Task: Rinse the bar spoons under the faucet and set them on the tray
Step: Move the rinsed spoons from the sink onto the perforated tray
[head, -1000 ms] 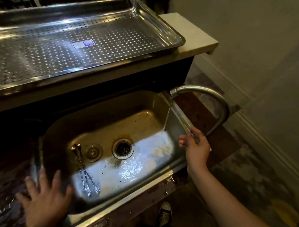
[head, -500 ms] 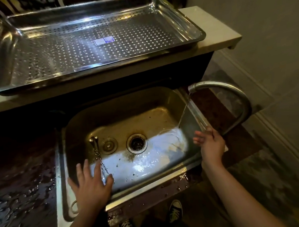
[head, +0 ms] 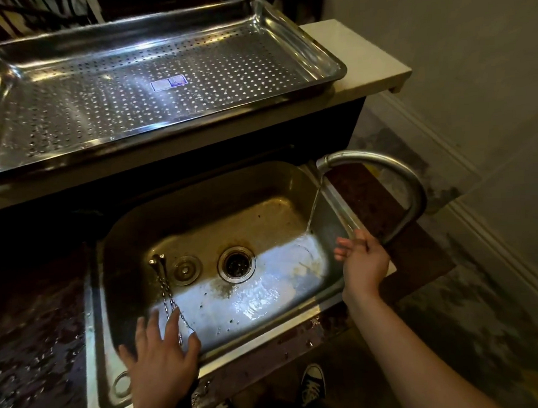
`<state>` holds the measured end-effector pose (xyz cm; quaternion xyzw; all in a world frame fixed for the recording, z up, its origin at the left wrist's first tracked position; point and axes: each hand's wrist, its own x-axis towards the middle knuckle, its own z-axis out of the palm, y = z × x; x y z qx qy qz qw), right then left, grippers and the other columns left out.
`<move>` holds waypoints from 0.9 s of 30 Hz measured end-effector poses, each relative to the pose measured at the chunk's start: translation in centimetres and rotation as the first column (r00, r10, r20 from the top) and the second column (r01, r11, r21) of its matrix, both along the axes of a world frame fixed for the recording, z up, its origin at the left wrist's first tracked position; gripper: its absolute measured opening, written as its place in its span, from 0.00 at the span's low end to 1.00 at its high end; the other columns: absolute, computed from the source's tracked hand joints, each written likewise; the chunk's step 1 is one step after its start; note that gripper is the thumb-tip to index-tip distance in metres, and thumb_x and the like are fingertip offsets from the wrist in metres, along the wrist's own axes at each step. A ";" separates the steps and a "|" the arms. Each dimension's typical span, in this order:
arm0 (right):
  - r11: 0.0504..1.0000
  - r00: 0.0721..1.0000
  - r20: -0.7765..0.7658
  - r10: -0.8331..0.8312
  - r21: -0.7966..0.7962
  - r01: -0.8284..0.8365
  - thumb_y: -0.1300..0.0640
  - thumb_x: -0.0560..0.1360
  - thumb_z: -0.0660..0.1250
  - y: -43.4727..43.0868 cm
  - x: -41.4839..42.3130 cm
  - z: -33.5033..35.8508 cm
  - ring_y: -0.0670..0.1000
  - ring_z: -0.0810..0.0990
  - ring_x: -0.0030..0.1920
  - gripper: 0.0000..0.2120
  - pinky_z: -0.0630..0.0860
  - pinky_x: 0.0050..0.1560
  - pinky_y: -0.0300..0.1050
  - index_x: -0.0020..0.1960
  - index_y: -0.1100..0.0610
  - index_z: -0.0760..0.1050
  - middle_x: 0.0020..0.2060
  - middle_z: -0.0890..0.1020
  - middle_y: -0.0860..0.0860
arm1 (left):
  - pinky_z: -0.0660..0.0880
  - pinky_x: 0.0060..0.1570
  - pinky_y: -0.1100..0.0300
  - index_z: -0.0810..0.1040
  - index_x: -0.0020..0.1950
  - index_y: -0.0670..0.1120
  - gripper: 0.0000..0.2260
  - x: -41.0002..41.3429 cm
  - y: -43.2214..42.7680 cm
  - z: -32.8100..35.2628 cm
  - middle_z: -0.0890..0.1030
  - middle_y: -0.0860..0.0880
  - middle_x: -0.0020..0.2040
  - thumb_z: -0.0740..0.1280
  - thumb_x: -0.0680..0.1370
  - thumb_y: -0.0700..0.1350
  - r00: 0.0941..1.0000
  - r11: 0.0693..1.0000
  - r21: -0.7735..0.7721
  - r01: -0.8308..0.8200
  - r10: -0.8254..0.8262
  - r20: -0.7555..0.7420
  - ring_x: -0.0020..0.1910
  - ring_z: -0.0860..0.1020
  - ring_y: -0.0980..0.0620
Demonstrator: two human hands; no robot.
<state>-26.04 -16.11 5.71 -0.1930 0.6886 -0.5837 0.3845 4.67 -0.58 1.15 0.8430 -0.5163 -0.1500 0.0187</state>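
Two twisted-stem bar spoons (head: pixel 165 285) lie side by side on the left of the sink floor, bowls toward the back. My left hand (head: pixel 158 356) hovers over their near ends, fingers spread, holding nothing. My right hand (head: pixel 364 261) is at the sink's right rim beside the faucet base, fingers apart and empty. The curved faucet (head: pixel 380 165) pours a thin stream into the sink (head: pixel 200 207) at its right side. The perforated steel tray (head: pixel 164 85) sits on the raised ledge behind the sink, with only a small sticker in it.
A drain (head: pixel 236 264) and a round strainer plug (head: pixel 186 269) are in the sink floor. The dark counter (head: pixel 36 337) on the left is wet. The pale ledge end (head: pixel 366 60) juts out at right. My shoes show below the sink front.
My left hand has moved from the counter at the sink's left rim to over the spoons' near ends. The right hand stays by the faucet base. Water keeps running.
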 end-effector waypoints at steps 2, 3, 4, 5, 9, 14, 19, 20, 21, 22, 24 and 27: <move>1.000 1.000 0.003 -0.003 -0.011 0.003 0.58 0.83 0.59 0.1 0.0 0.0 0.53 0.82 0.39 0.08 0.79 0.41 0.49 0.55 0.53 0.77 0.40 0.85 0.54 | 0.48 0.72 0.36 0.58 0.76 0.59 0.28 0.0 0.0 0.0 0.56 0.47 0.78 0.58 0.77 0.61 1.000 1.000 -0.011 -0.011 0.011 0.003 0.78 0.48 0.45; 1.000 1.000 0.006 -0.003 -0.013 0.003 0.59 0.83 0.59 0.1 0.0 0.0 0.54 0.82 0.39 0.08 0.79 0.41 0.49 0.54 0.53 0.77 0.39 0.85 0.54 | 0.48 0.72 0.36 0.58 0.75 0.59 0.28 0.0 0.0 0.0 0.57 0.46 0.78 0.58 0.77 0.61 1.000 1.000 -0.015 -0.014 0.014 0.005 0.77 0.48 0.45; 1.000 1.000 0.006 -0.003 -0.012 0.003 0.59 0.83 0.59 0.2 0.0 0.0 0.54 0.83 0.39 0.08 0.79 0.41 0.49 0.54 0.53 0.77 0.39 0.85 0.54 | 0.48 0.72 0.36 0.59 0.75 0.59 0.28 0.1 0.0 -0.1 0.57 0.46 0.78 0.58 0.77 0.61 1.000 1.000 -0.015 -0.015 0.015 0.008 0.77 0.48 0.45; 1.000 1.000 0.001 -0.001 -0.010 0.001 0.59 0.83 0.59 0.3 0.0 -0.1 0.53 0.83 0.39 0.09 0.79 0.41 0.49 0.55 0.54 0.77 0.40 0.85 0.54 | 0.48 0.72 0.36 0.59 0.75 0.59 0.27 0.1 0.0 -0.2 0.57 0.46 0.78 0.58 0.76 0.61 1.000 1.000 -0.011 -0.013 0.013 0.012 0.77 0.48 0.45; 1.000 1.000 -0.017 0.012 -0.016 -0.012 0.58 0.83 0.58 0.8 -0.1 -0.2 0.52 0.84 0.38 0.11 0.79 0.38 0.44 0.59 0.57 0.78 0.40 0.85 0.54 | 0.47 0.72 0.36 0.60 0.75 0.59 0.27 0.2 0.2 -0.7 0.58 0.46 0.78 0.57 0.76 0.62 1.000 1.000 -0.018 -0.012 0.012 0.028 0.77 0.48 0.46; 0.999 1.000 0.001 0.012 -0.037 -0.012 0.60 0.83 0.58 1.2 -0.3 -0.3 0.51 0.83 0.36 0.10 0.80 0.34 0.39 0.58 0.58 0.78 0.41 0.85 0.56 | 0.47 0.72 0.35 0.58 0.75 0.59 0.28 0.3 0.1 -0.8 0.56 0.47 0.78 0.55 0.77 0.63 1.000 1.000 -0.009 -0.005 0.006 0.028 0.78 0.47 0.46; 0.998 0.999 -0.023 0.045 -0.043 -0.046 0.60 0.82 0.59 1.5 -0.5 -0.6 0.52 0.83 0.37 0.11 0.79 0.35 0.40 0.59 0.61 0.78 0.41 0.85 0.56 | 0.46 0.73 0.36 0.58 0.75 0.58 0.27 0.1 0.2 -0.3 0.56 0.46 0.78 0.54 0.77 0.62 1.000 0.999 -0.043 -0.007 0.008 0.008 0.78 0.47 0.46; 0.998 0.998 -0.034 0.053 -0.041 -0.054 0.60 0.82 0.59 1.5 -0.5 -0.5 0.52 0.83 0.37 0.11 0.79 0.37 0.42 0.59 0.61 0.77 0.41 0.85 0.57 | 0.45 0.73 0.36 0.58 0.75 0.58 0.27 0.1 0.2 -0.3 0.56 0.46 0.78 0.53 0.77 0.63 1.000 0.999 -0.040 -0.005 0.005 0.008 0.78 0.46 0.46; 0.997 0.997 -0.047 0.061 -0.043 -0.063 0.60 0.82 0.60 1.6 -0.5 -0.3 0.53 0.83 0.37 0.10 0.79 0.38 0.43 0.59 0.60 0.77 0.42 0.85 0.57 | 0.45 0.73 0.37 0.57 0.76 0.58 0.28 0.1 0.2 -0.2 0.56 0.46 0.78 0.52 0.76 0.63 1.000 0.999 -0.036 -0.002 0.003 0.010 0.78 0.46 0.46; 0.996 0.995 -0.068 0.073 -0.055 -0.077 0.60 0.82 0.60 1.9 -0.5 0.0 0.53 0.83 0.38 0.09 0.79 0.39 0.44 0.58 0.58 0.77 0.43 0.85 0.57 | 0.44 0.73 0.37 0.57 0.76 0.58 0.28 0.1 0.2 -0.2 0.56 0.46 0.78 0.51 0.76 0.64 1.000 0.999 -0.037 -0.001 0.001 0.011 0.78 0.46 0.46; 0.983 0.975 -0.173 0.143 -0.092 -0.160 0.58 0.82 0.61 2.7 -0.3 0.6 0.48 0.83 0.38 0.09 0.80 0.39 0.40 0.58 0.51 0.77 0.42 0.86 0.52 | 0.43 0.73 0.37 0.58 0.76 0.57 0.30 0.0 0.3 -0.1 0.56 0.46 0.78 0.49 0.75 0.64 1.000 0.999 -0.054 0.003 -0.002 0.012 0.78 0.46 0.46; 0.909 0.873 -0.328 0.360 -0.087 -0.407 0.58 0.81 0.62 4.1 1.4 1.2 0.41 0.83 0.39 0.11 0.78 0.40 0.30 0.58 0.48 0.79 0.40 0.85 0.47 | 0.43 0.73 0.37 0.58 0.76 0.56 0.30 0.2 0.5 0.0 0.57 0.46 0.78 0.49 0.75 0.65 0.999 0.998 -0.052 0.026 -0.025 0.027 0.78 0.47 0.46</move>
